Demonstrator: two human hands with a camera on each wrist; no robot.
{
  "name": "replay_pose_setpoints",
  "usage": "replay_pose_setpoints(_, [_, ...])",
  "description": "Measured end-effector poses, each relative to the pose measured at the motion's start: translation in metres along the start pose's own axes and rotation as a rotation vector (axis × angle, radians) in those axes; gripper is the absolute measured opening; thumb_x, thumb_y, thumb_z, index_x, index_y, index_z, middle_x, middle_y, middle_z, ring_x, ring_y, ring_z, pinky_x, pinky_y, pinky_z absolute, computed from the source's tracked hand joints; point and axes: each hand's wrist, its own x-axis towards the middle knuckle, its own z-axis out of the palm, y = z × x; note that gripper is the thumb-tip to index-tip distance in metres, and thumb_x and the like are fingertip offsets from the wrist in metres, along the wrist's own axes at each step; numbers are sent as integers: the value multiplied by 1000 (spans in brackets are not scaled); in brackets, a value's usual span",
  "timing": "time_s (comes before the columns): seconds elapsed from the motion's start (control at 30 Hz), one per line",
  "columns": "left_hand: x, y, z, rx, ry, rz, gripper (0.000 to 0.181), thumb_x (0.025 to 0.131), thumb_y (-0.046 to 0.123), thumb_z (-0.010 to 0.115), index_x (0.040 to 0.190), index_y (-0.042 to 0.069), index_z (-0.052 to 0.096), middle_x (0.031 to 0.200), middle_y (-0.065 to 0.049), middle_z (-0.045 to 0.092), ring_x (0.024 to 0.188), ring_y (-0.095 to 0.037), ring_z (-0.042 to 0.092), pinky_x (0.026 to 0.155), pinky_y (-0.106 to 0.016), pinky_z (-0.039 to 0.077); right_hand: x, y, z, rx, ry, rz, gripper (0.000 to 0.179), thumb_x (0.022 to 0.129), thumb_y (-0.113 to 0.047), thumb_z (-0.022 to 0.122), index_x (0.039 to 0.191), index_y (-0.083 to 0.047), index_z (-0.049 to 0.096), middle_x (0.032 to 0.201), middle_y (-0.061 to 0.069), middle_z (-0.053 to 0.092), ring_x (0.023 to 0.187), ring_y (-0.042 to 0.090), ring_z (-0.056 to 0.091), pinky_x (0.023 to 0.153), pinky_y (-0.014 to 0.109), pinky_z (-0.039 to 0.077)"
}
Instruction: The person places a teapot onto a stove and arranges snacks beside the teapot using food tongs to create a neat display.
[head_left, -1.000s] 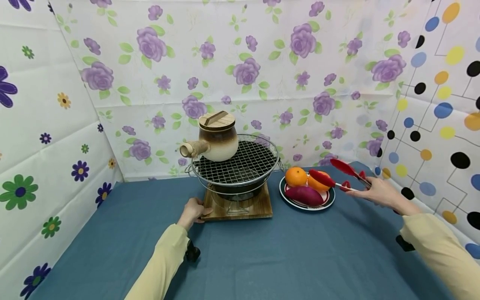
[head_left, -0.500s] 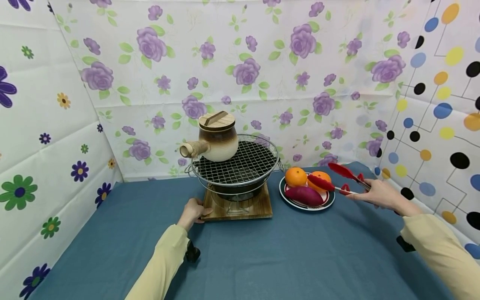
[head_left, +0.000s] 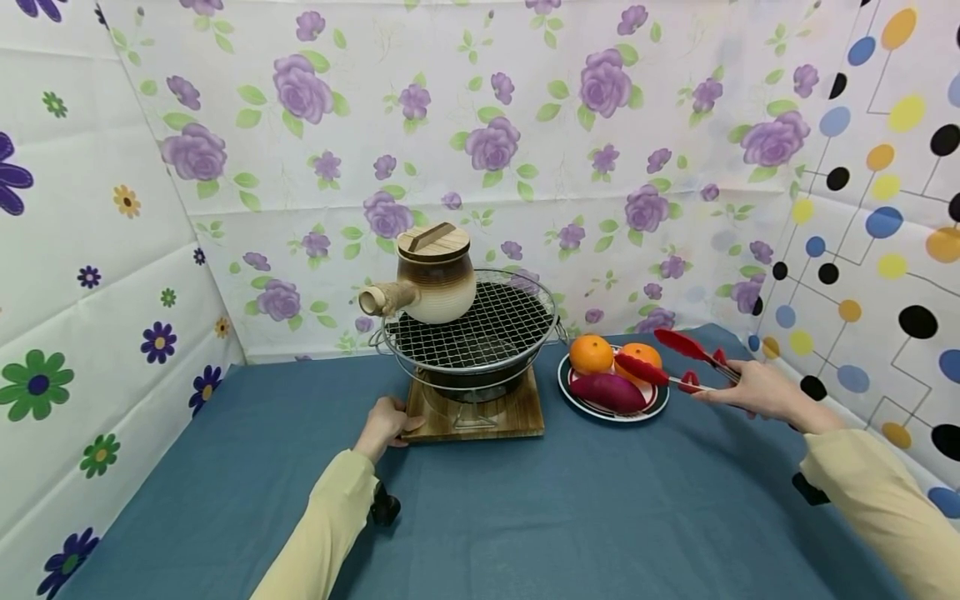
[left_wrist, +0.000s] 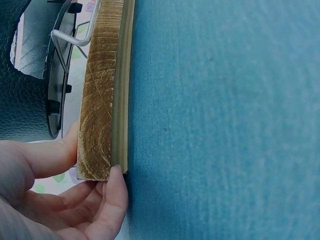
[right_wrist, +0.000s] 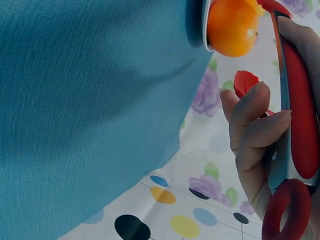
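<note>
My left hand (head_left: 387, 423) pinches the near left corner of a wooden board (head_left: 521, 412), thumb on top and fingers at its edge and underside; the left wrist view shows the board's end grain (left_wrist: 97, 125) beside the thumb. On the right, my right hand (head_left: 767, 390) grips red-tipped tongs (head_left: 643, 369) by their red-covered handles (right_wrist: 302, 110). The tong arms are spread apart. Their lower tip overlaps the right orange (head_left: 643, 353) in the head view, while the upper tip is behind it to the right. Another orange (head_left: 591, 354) and a purple sweet potato (head_left: 606, 392) share the plate (head_left: 660, 403).
On the board stands a black round grill (head_left: 510, 325) with a wire mesh top and side handles. A brown and cream clay pot (head_left: 442, 287) with a wooden lid sits on the mesh, its handle (head_left: 386, 296) pointing left. Flowered cloth walls (head_left: 450, 125) enclose the blue table (head_left: 480, 517).
The tongs have dipped slightly and shifted a little, their lower tip coming down across the right orange. My left hand, the board, the grill and the pot stay put.
</note>
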Motion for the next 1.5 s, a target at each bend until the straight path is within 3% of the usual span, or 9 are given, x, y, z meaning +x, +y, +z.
replay_pose_setpoints(0.77, [2,-4,0,6,20,-7,53,81,8,69,119,-16,41,102,-28,46,78,-32,57,56,-38,54,0,1,6,-28,-10,6,64,74,-52,68,97,5,51,55,1,47,41,17,43,38,27,32])
replay_pose_setpoints(1.0, [2,-4,0,-2,15,-12,51,82,8,68,118,-15,42,101,-26,47,77,-30,57,56,-38,53,1,-2,7,-21,-15,-5,72,72,-52,69,104,10,49,56,2,48,40,17,43,38,28,34])
replay_pose_setpoints(1.2, [3,-4,1,-3,21,-9,52,82,7,68,120,-15,40,108,-30,44,88,-36,55,57,-38,54,2,-1,9,-24,-20,-23,89,73,-52,69,119,18,40,57,2,50,39,18,43,37,28,34])
replay_pose_setpoints(1.3, [4,-4,2,7,34,4,25,82,7,68,87,-8,48,89,-23,48,76,-32,56,55,-37,54,2,2,11,-24,-19,-26,93,73,-53,68,122,19,38,59,2,52,40,18,44,37,28,34])
replay_pose_setpoints(1.43, [4,-2,2,3,34,3,25,82,6,67,87,-8,47,92,-25,47,79,-34,56,57,-38,54,3,4,13,-27,-24,-25,99,73,-54,68,127,21,31,61,3,54,40,18,45,36,29,34])
replay_pose_setpoints(1.5, [3,-2,2,-3,26,-3,41,83,5,66,110,-15,44,109,-31,43,90,-39,53,58,-39,54,4,4,14,-32,-26,-22,100,73,-53,68,129,21,29,61,3,54,40,18,45,36,28,34])
